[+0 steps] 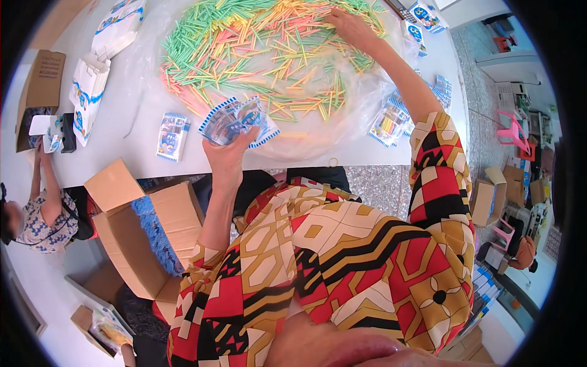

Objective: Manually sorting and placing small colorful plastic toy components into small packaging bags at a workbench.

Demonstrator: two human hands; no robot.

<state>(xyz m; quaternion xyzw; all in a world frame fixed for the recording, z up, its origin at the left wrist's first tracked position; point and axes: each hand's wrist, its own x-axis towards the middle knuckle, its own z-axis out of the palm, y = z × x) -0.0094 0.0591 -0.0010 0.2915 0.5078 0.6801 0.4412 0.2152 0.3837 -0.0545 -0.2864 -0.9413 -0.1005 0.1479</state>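
My left hand [227,150] is closed around blue-and-white plastic packets [214,122], which fan out above the fingers; how many there are I cannot tell. My right hand [350,29] reaches to the far side of a wide pile of thin sticks [244,46] in green, yellow, orange and pink. Its fingers are bent together among the sticks, and what they grip is hidden. A similar packet [173,137] lies flat on the table, left of my left hand. By my right forearm rests a packet filled with coloured sticks [387,124], beside several more.
Clear plastic sheeting [269,147] lies under the pile on the white table [131,156]. White paper bags [90,92] stand at left. An open cardboard box [131,251] with blue contents sits below the table edge. Another person [46,214] works at far left.
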